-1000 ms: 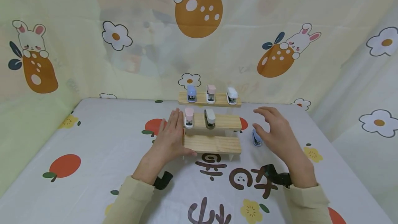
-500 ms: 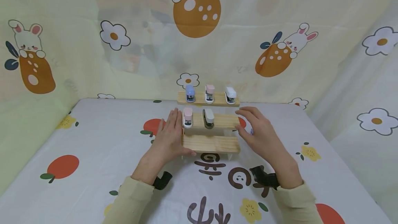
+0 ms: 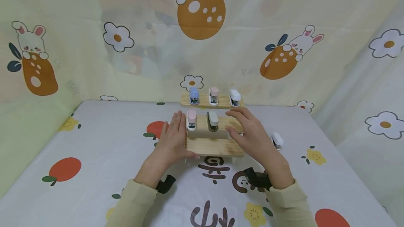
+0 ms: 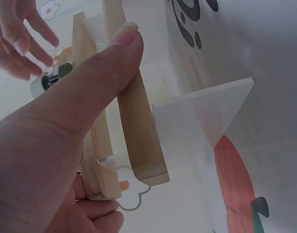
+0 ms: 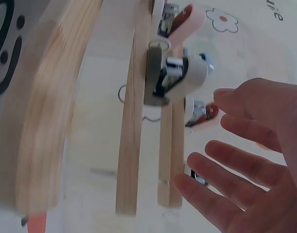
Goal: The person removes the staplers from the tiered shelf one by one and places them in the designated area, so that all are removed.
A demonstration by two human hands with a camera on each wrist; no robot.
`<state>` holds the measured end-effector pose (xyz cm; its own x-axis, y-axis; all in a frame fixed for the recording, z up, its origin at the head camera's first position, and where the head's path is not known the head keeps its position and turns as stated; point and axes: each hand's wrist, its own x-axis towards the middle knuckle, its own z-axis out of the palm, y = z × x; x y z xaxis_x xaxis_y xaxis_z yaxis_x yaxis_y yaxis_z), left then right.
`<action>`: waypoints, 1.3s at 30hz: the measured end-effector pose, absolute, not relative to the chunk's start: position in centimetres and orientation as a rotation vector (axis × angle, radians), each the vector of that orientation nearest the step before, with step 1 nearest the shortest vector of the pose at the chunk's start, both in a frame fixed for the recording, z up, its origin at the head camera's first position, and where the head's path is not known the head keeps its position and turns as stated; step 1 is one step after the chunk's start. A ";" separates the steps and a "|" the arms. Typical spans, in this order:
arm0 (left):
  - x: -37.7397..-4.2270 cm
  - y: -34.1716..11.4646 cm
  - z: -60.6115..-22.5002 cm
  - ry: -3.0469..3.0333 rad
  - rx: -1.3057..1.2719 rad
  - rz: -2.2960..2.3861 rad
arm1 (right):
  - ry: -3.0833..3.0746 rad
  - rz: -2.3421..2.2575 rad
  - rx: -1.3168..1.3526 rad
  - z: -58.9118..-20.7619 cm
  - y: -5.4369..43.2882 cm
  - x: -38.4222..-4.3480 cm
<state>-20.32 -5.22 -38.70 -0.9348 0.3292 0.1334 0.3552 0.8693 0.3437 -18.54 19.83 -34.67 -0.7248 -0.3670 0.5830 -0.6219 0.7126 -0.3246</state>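
Note:
A three-tier wooden stand (image 3: 214, 147) with clear supports is on the table. My left hand (image 3: 172, 140) holds its left end, thumb over the lower plank's front edge and fingers along the side. My right hand (image 3: 250, 134) hovers at the middle plank's right end, fingers apart, nothing in it. A pink mini stapler (image 3: 191, 120) and a white stapler with dark base (image 3: 213, 121) sit on the middle plank. The top plank bears a blue stapler (image 3: 194, 96), a pink-and-white stapler (image 3: 213, 96) and a white stapler (image 3: 235, 98). The lower plank is bare.
Another white stapler (image 3: 277, 140) lies on the table right of my right wrist. A patterned cloth covers the table (image 3: 104, 143), and a printed curtain (image 3: 148, 66) hangs behind it and at both sides.
My right hand has moved left from beside the stand to over the middle plank's right end. The blue stapler on the table is now hidden; the white one beside it shows. My left hand stays put.

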 end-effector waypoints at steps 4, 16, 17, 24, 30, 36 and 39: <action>-20.3 -5.1 -38.9 -2.962 -0.548 -0.547 | -2.445 0.736 0.770 -34.8 18.9 -18.7; -20.3 -4.6 -39.0 -2.969 -0.549 -0.550 | -2.515 0.798 0.713 -34.9 16.8 -18.9; -20.3 -4.6 -39.0 -2.970 -0.550 -0.550 | -2.522 0.801 0.709 -35.0 16.7 -18.9; -20.2 -4.7 -38.8 -2.974 -0.562 -0.544 | -2.543 0.784 0.687 -35.6 16.2 -19.4; -20.4 -5.0 -38.7 -3.002 -0.544 -0.536 | -2.598 0.753 0.652 -36.2 15.4 -20.0; -20.5 -5.2 -38.8 -2.978 -0.546 -0.540 | -2.613 0.731 0.647 -36.7 15.0 -20.3; -20.4 -5.2 -38.8 -2.978 -0.542 -0.541 | -2.609 0.723 0.647 -36.9 15.0 -20.4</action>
<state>-20.43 -5.18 -38.82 -0.9358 0.3291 0.1265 0.3526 0.8762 0.3284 -20.41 14.99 -36.85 -0.8320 -0.3311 0.4451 -0.5129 0.7648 -0.3898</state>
